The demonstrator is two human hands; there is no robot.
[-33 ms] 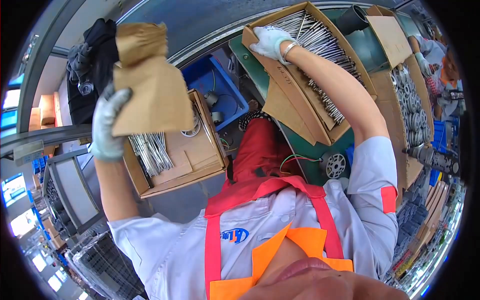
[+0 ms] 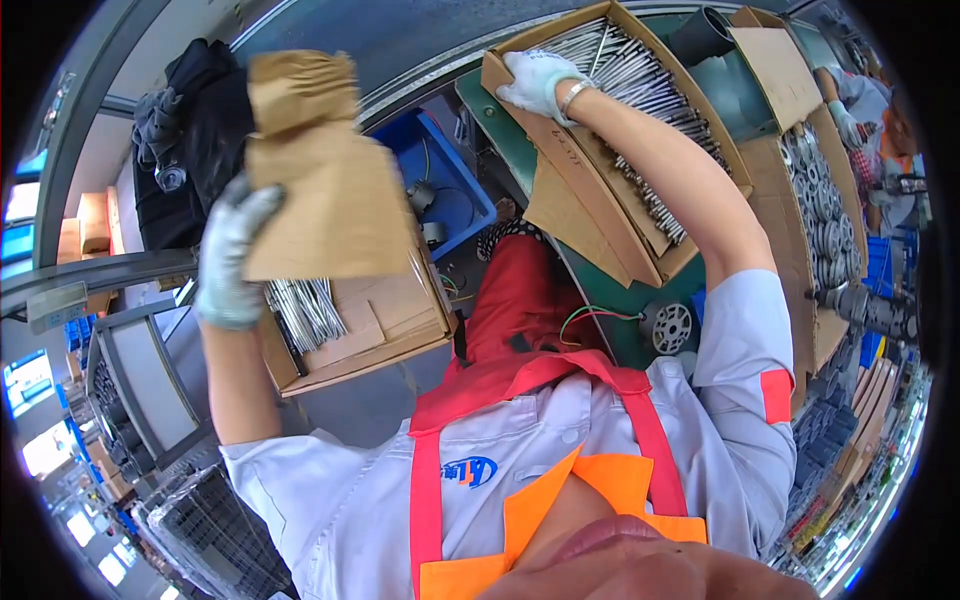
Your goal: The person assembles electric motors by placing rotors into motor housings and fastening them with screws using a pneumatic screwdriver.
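Observation:
My left hand (image 2: 238, 255), in a whitish glove, grips the left edge of a creased sheet of brown cardboard (image 2: 325, 205) and holds it up. The sheet hangs over an open cardboard box (image 2: 400, 330), hiding its far part; a bundle of thin metal rods (image 2: 310, 315) shows inside. My right hand (image 2: 545, 85), gloved too, is closed over the far left corner of a long cardboard box (image 2: 590, 190). That box is filled with many metal rods (image 2: 650, 80); a loose cardboard flap (image 2: 570, 225) leans against its near side.
A blue bin (image 2: 460, 215) with small parts stands between the boxes. On the green bench (image 2: 625, 325) lies a round metal motor part (image 2: 668, 328) with wires. Farther right is a box of metal discs (image 2: 820, 195); a co-worker's gloved hand (image 2: 848, 125) shows beyond it. Dark clothing (image 2: 185, 140) hangs at left.
My left hand has moved a little to the right and slightly down, carrying the cardboard sheet with it. My right hand stays on the box corner.

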